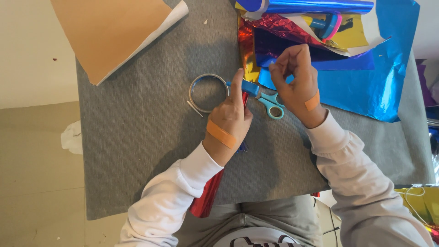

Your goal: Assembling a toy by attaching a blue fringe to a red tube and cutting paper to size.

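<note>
Head view: left hand [228, 121] clamped on red foil roll [208, 196], which overhangs the tabletop [137, 137] near edge. Right hand [297, 82] fingertips pinched together above teal scissors [273, 104]. Tape ring [208, 93] just left; bare cloth beyond.

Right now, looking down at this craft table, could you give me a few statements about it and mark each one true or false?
1. The left hand holds a red foil-wrapped stick. True.
2. The scissors have red handles. False: they are teal.
3. A tape roll lies on the grey mat. True.
4. The right hand grips the scissors. False: they lie on the mat beneath it.
5. Both hands wear gloves. False: bare, each with a plaster.
</note>
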